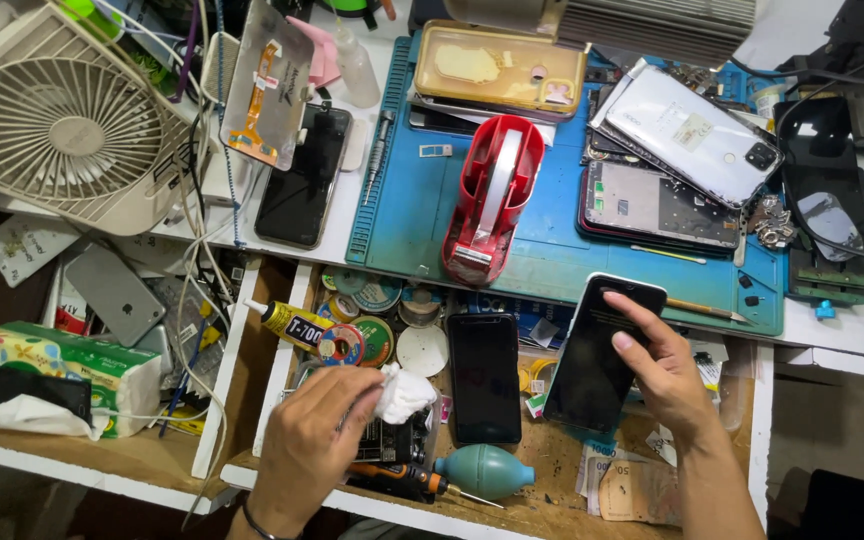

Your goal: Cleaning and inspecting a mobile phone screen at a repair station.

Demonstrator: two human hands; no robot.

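Right hand (667,375) holds a dark phone (602,350) tilted over the open drawer's (752,400) right side, fingers spread across the glass, thumb behind. Left hand (317,440) has its fingers pinched together on a white wipe (402,393) near the drawer's front left. Judged step: screen cleaning in hand; the next move calls for wipe meeting glass. Second phone (484,375) lies mid-drawer, blower (485,470) at its front edge. Above, a blue mat (412,220) carries a red tape dispenser (487,200); fan (62,120) at the bench's left. Crowded repair bench.
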